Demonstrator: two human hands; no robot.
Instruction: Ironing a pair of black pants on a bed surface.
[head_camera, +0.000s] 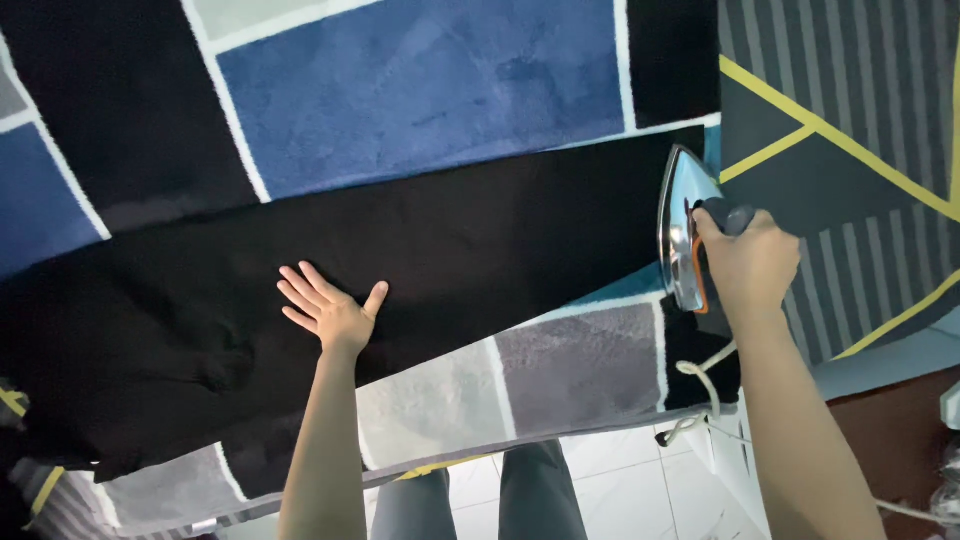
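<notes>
A long black cloth (450, 240) lies spread across a carpet with blue, grey and black blocks (420, 80). My left hand (330, 305) rests flat on the cloth, fingers apart, palm down. My right hand (745, 265) grips the dark handle of a silver iron (680, 225) with an orange trim. The iron stands tilted on its side at the right end of the cloth, its shiny soleplate facing left.
A grey striped mat with yellow lines (850, 150) lies to the right. A white cord (705, 385) trails from the iron over the carpet edge. My grey-trousered legs (540, 495) and white floor tiles (640, 500) show below.
</notes>
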